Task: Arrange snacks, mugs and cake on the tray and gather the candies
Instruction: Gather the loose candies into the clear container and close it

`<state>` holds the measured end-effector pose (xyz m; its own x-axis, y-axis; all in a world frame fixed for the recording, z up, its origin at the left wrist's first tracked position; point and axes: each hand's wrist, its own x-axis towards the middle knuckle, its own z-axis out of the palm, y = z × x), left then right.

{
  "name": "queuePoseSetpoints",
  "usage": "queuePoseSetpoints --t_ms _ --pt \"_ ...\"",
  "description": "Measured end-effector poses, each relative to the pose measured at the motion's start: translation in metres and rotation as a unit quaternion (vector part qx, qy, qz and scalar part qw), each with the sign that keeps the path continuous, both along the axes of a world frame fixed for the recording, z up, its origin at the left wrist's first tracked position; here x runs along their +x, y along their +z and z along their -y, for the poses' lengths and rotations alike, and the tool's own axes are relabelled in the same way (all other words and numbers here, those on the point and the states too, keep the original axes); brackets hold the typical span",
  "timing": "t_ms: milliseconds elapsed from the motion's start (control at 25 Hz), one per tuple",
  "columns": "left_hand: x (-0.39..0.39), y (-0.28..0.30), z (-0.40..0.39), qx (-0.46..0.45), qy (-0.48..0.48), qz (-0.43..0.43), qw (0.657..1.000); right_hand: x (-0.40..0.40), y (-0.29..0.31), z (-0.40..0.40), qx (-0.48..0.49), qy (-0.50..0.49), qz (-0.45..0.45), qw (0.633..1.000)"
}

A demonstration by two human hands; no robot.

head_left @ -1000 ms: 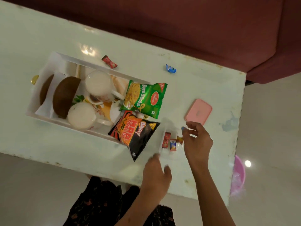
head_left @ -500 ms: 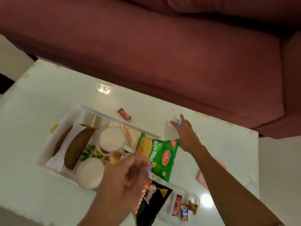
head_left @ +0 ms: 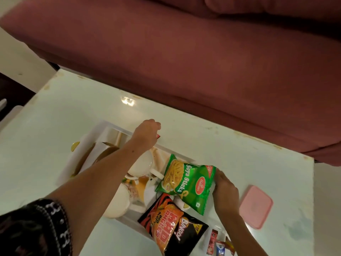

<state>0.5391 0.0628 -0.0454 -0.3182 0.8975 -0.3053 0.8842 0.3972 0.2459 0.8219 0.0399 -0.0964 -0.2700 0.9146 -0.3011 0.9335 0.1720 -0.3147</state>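
At the far left a gold candy (head_left: 75, 146) lies on the table (head_left: 55, 115), just outside the white tray (head_left: 68, 169). Inside the tray sit a brown cake (head_left: 103, 156) on paper, mostly hidden under the forearm, and two white mugs (head_left: 142, 166), one nearer the sofa and one nearer the person. The left hand (head_left: 146, 134) reaches across the tray to its far rim, fingers curled down over a red candy (head_left: 158, 136) of which only a sliver shows; it looks pinched, though I cannot be sure. A green snack packet (head_left: 186, 183) lies over the tray's right end, and a black and orange packet (head_left: 173, 231) just below it hangs over the near rim. The right hand (head_left: 225, 191) rests at the green packet's right edge, fingers bent against it; whether it holds anything I cannot tell. Below it a few candies (head_left: 218, 245) lie together. A pink lid (head_left: 255, 206) sits further right, and a maroon sofa (head_left: 203, 61) stands behind.
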Motion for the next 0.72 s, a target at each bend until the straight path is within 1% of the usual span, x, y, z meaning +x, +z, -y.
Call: queuePoseSetpoints --t_ms 80,160,280,360,440,520,560,640,680,720 --pt "-0.005 -0.005 -0.01 -0.064 -0.036 -0.058 0.996 0.003 -0.001 0.008 0.009 -0.019 0.005 1.0" --pt "-0.007 -0.007 -0.018 -0.114 -0.069 -0.092 0.987 0.005 -0.003 0.012 0.016 -0.035 0.002 0.999" --pt "-0.007 -0.01 -0.023 -0.151 -0.096 -0.127 0.976 0.004 -0.005 0.015 0.028 -0.042 -0.011 0.999" --pt "-0.007 -0.01 -0.025 -0.156 -0.097 -0.136 0.974 0.003 -0.006 0.015 0.041 -0.043 -0.016 0.998" --pt "-0.005 -0.004 -0.027 -0.111 -0.06 -0.1 0.987 0.003 -0.006 0.014 0.044 -0.038 -0.014 0.998" --pt "0.006 0.011 -0.031 -0.009 0.013 -0.011 1.0 0.005 -0.004 0.012 0.036 -0.029 -0.012 0.999" --pt "0.015 0.022 -0.03 0.058 0.047 0.037 0.997 0.006 -0.002 0.009 0.03 -0.028 -0.013 0.999" --pt "0.044 0.051 -0.018 0.179 0.086 0.127 0.972 0.008 0.003 0.003 0.004 -0.025 -0.026 0.999" --pt "0.064 0.068 -0.006 0.218 0.095 0.171 0.956 0.01 0.009 -0.002 -0.023 -0.032 -0.046 0.998" --pt "0.085 0.082 0.011 0.235 0.106 0.219 0.941 0.013 0.017 -0.008 -0.056 -0.06 -0.086 0.993"
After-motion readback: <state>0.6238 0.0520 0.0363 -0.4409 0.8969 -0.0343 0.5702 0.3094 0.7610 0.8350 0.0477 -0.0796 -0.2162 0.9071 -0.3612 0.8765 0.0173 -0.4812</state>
